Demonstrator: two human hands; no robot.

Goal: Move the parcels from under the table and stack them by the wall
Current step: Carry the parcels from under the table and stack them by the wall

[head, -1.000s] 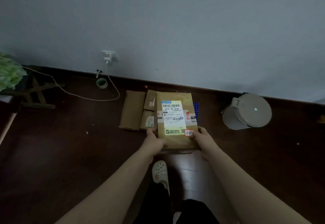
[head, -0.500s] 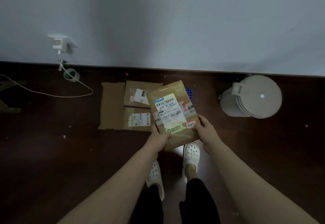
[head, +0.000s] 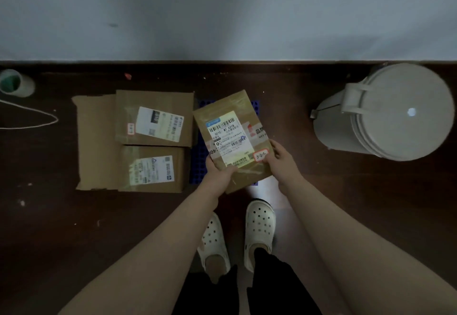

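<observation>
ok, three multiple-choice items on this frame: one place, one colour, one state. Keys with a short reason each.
1. Where does the beige round lidded bin stand?
A. left of the parcels
B. behind the person
C. right of the brown cardboard parcel being held, near the wall

2. What colour is the plastic grid beneath the held parcel?
A. red
B. blue
C. white

3. How is that parcel held?
A. by the left hand and right hand together
B. by one hand only
C. not at all, released on the floor

Key: 1 C, the bin sits far right by the skirting. 2 B, blue shows past the parcel's edges. 3 A, both hands grip its near end.
</observation>
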